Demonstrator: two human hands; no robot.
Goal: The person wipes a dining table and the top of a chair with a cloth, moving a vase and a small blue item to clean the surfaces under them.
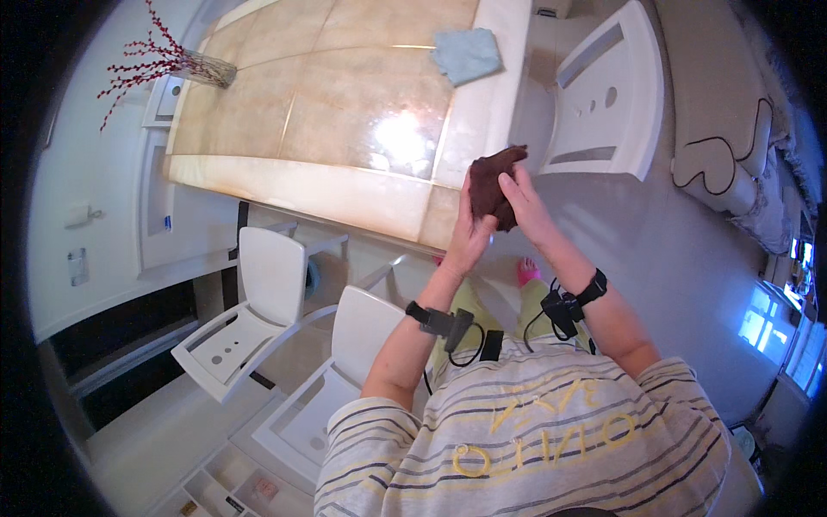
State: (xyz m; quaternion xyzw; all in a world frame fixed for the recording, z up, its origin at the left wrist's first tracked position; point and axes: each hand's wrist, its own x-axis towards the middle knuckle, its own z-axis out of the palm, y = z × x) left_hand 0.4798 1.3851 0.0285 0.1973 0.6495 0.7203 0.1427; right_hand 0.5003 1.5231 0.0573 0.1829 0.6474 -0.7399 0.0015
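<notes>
A bunched dark brown cloth (492,184) is held between both hands, near the front right corner of the tiled dining table (362,84). My left hand (470,236) grips its lower left side, with the thumb across the bottom. From the right, my right hand (526,205) holds the same cloth, thumb lying on its face. A folded light blue cloth (468,55) lies on the table's white border, beyond my hands. Bright light reflects off the tabletop left of the brown cloth.
A white chair (604,97) stands at the table's right end. Two more, a nearer chair (371,323) and a farther chair (271,278), are along the near side. A glass vase (210,69) with red-berried stems sits at the far left. A beige sofa (714,84) is at right.
</notes>
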